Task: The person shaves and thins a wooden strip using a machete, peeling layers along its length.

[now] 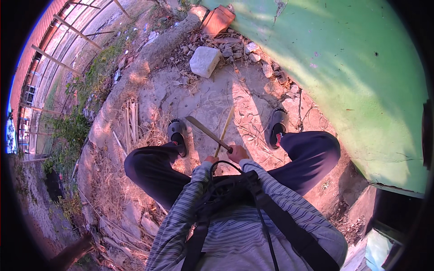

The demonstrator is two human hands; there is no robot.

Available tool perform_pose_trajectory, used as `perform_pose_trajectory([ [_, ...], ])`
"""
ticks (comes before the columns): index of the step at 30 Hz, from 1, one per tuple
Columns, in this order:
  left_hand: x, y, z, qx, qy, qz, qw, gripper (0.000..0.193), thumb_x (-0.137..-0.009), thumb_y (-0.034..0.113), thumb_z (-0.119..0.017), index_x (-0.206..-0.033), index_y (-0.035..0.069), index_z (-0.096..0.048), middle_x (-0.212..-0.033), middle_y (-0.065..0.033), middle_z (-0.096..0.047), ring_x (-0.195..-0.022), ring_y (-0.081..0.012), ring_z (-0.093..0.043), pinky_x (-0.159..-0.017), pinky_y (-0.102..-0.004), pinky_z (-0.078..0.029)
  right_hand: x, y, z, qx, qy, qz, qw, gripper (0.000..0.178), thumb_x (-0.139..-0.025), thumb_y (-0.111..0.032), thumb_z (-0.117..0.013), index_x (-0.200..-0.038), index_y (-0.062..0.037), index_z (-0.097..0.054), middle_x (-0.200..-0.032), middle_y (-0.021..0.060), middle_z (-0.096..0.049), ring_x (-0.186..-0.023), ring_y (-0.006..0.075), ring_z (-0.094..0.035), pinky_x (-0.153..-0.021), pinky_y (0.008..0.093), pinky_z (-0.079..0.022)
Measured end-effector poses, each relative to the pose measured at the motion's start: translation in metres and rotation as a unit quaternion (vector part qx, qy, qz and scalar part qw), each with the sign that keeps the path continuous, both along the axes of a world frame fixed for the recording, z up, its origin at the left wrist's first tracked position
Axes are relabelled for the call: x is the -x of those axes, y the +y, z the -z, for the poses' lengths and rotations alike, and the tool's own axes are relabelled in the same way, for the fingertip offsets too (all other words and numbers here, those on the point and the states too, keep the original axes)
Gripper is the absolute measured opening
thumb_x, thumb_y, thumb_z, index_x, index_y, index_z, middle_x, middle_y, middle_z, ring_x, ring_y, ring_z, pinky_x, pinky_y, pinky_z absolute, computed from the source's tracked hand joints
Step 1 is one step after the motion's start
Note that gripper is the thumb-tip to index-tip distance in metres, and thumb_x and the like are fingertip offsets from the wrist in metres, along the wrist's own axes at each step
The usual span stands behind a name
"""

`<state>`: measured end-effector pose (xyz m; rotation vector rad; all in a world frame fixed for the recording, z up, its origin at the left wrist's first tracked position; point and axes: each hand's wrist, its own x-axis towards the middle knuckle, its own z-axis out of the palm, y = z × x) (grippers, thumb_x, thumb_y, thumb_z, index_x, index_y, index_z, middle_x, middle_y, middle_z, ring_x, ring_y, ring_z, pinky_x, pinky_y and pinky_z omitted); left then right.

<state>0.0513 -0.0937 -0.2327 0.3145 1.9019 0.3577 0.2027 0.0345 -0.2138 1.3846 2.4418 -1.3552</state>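
Observation:
My right hand [238, 154] is closed round the handle of a machete [204, 128]. Its long dark blade points forward and to the left, toward my left shoe. Close beside it, my left hand [211, 159] grips the near end of a thin yellowish bamboo strip [226, 123]. The strip slants forward and slightly right, crossing the blade just ahead of my hands. Whether blade and strip touch, I cannot tell. Black cords and a strap partly cover the area around my wrists.
Split bamboo strips [131, 121] lie left of my left shoe [177, 135], among dry shavings. Ahead are a pale stone block [205, 62], rubble and an orange clay piece [218, 21]. A green wall [348, 72] rises on the right. My right shoe [277, 126] stands near it.

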Motion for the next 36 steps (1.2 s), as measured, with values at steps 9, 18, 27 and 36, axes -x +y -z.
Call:
perform_pose_trajectory([
  [9, -0.003, 0.000, -0.012, 0.013, 0.007, 0.001, 1.000, 0.049, -0.093, 0.039, -0.054, -0.089, -0.007, -0.069, -0.068, -0.0182, -0.065, -0.058, -0.0323, -0.066, -0.055, -0.0474, -0.053, -0.010, 0.001, 0.012, -0.009, 0.005, -0.016, 1.000, 0.026, -0.081, -0.035, -0.066, -0.091, -0.0117, -0.073, -0.086, 0.0201, -0.071, -0.087, 0.0421, -0.070, -0.077, 0.0507, -0.055],
  [18, -0.002, 0.001, -0.017, 0.042, -0.044, -0.046, 0.997, 0.048, -0.094, 0.040, -0.052, -0.085, -0.005, -0.069, -0.074, -0.0218, -0.067, -0.063, -0.0354, -0.068, -0.062, -0.0468, -0.054, -0.011, 0.006, 0.014, -0.001, 0.005, -0.031, 1.000, 0.026, -0.081, -0.035, -0.066, -0.094, -0.0137, -0.075, -0.089, 0.0177, -0.073, -0.089, 0.0387, -0.071, -0.081, 0.0493, -0.056],
  [27, 0.006, 0.034, -0.072, -0.096, 0.143, 0.189, 0.967, 0.053, -0.097, 0.042, -0.044, -0.104, -0.003, -0.071, -0.107, -0.0341, -0.065, -0.105, -0.0514, -0.063, -0.095, -0.0556, -0.050, 0.015, 0.076, -0.025, -0.083, -0.027, 0.066, 0.994, 0.031, -0.081, -0.038, -0.068, -0.091, -0.0096, -0.074, -0.084, 0.0204, -0.072, -0.081, 0.0410, -0.071, -0.076, 0.0505, -0.057],
  [36, 0.029, 0.074, -0.182, -0.280, 0.243, 0.158, 0.915, 0.046, -0.100, 0.036, -0.049, -0.090, -0.005, -0.069, -0.089, -0.0324, -0.066, -0.090, -0.0528, -0.064, -0.083, -0.0586, -0.050, 0.053, 0.162, -0.155, -0.220, 0.023, -0.046, 0.974, 0.024, -0.082, -0.037, -0.069, -0.089, -0.0146, -0.074, -0.082, 0.0172, -0.072, -0.081, 0.0399, -0.071, -0.074, 0.0517, -0.056],
])
